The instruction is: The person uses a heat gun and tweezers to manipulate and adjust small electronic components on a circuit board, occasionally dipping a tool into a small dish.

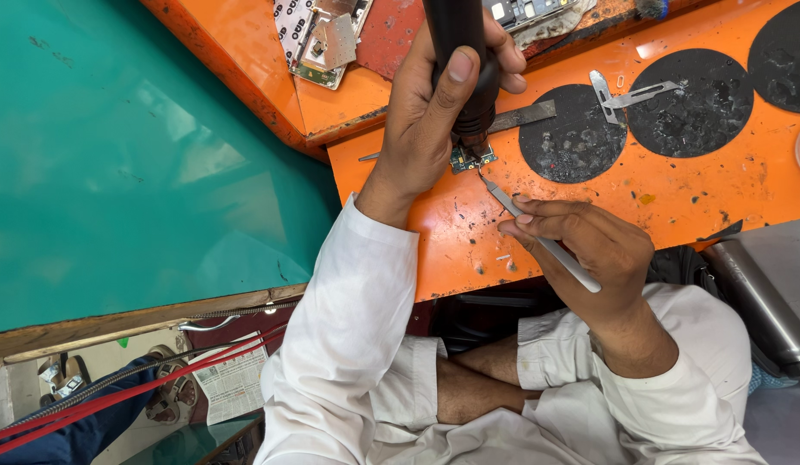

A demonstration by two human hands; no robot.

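Left hand (430, 120) is closed fully around the black handle of a heating tool (456, 34), thumb pressed along the barrel, with the nozzle pointing straight down. Directly under the nozzle, a small green circuit board (470, 158) lies on the orange work surface (675, 198).

Right hand (589, 245) sits at about 4 o'clock from the board. It pinches a pair of silver tweezers (537, 237) between thumb and fingers. The tweezer tips reach the board's lower right edge; whether they grip a part cannot be told.

At 2 o'clock from the board lies a flat metal strip (525, 114), partly over a round black pad (572, 133). A second pair of tweezers (632, 93) rests further out in the same direction. A larger bare circuit board (327, 43) lies at 11 o'clock on a raised orange ledge.

Risks, as judged from this position:
- The board appears unclamped, so sideways pressure from the tips could slide it out from under the nozzle.
- The nozzle sits very close to the board, so dwelling in one spot could overheat it.
- The right fingertips are near the nozzle, so a small drift of either hand could cause a burn.
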